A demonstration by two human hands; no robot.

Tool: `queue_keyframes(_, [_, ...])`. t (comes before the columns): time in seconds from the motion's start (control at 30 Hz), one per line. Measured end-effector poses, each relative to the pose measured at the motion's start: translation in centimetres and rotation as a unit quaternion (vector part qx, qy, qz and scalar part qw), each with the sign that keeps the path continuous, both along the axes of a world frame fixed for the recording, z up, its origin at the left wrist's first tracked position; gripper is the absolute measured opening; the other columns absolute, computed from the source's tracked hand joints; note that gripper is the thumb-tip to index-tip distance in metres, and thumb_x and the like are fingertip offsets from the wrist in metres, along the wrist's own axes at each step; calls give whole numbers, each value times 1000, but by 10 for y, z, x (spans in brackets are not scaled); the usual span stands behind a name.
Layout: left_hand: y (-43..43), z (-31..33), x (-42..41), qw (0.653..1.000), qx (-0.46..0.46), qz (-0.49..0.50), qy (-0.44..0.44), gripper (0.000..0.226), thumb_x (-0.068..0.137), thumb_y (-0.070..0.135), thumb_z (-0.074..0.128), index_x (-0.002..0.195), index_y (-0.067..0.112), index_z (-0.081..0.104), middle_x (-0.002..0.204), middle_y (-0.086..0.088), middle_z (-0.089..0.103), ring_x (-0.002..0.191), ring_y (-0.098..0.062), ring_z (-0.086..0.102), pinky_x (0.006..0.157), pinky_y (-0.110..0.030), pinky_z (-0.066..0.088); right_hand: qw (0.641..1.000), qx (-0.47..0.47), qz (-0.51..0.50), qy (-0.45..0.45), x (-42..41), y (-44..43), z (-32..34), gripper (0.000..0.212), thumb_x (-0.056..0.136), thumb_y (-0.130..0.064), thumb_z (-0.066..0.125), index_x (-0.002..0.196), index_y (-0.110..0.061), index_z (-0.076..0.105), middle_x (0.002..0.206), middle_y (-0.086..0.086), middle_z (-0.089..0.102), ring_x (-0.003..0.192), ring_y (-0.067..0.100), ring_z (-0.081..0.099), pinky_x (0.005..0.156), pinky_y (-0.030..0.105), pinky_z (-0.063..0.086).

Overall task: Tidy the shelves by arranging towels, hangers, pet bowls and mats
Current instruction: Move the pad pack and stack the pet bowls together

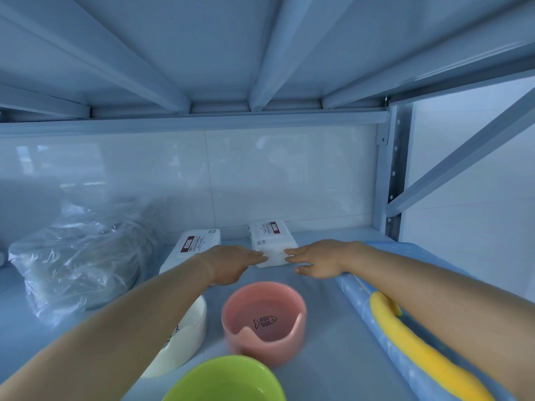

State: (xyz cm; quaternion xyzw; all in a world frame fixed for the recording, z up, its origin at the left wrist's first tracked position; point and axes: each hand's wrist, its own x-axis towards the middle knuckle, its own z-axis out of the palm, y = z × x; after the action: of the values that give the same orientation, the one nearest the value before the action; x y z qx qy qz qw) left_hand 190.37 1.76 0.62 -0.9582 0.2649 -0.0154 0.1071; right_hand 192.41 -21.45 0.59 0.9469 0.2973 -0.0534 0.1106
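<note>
just behind the pink bowl (264, 315), a soft, plastic-wrapped white towel pack (272, 241) is lying with its long axis running away from the bowl. the left hand (231, 263) and right hand (317, 261) are flanking its near end, equally close, fingers straight and touching either side.

wall (231, 175) — glossy white tiles | shelving (391, 169) — pale metal beams | cool bluish light

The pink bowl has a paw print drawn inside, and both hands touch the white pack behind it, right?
Not quite. The head view shows a fish skeleton inside the pink bowl, not a paw print. The left hand and the right hand do touch the white pack behind it.
</note>
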Motion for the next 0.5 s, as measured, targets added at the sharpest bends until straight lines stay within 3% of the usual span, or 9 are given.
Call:
queue_keyframes(0.27, [33, 16, -11, 998, -42, -18, -48, 47, 97, 28, 41, 142, 36, 29, 150, 12, 27, 136, -9, 29, 109, -33, 29, 988, 125, 46, -76, -15, 8, 14, 49, 96, -50, 37, 142, -36, 32, 156, -13, 10, 139, 16, 28, 109, 29, 26])
queue_keyframes(0.4, [69, 23, -24, 996, -52, -13, -77, 48, 97, 31, 45, 142, 31, 32, 149, 8, 31, 136, -8, 30, 109, -20, 22, 984, 133, 75, -89, -22, 24, 20, 56, 91, -53, 46, 142, -37, 30, 156, -14, 8, 140, 14, 24, 108, 28, 26])
queue_keyframes(0.5, [87, 24, -36, 995, -67, 3, -69, 51, 94, 34, 49, 142, 29, 32, 150, 7, 30, 135, -10, 33, 106, -18, 22, 982, 140, 91, -88, -25, 43, 22, 60, 89, -53, 49, 143, -36, 29, 157, -12, 9, 141, 12, 20, 110, 30, 25])
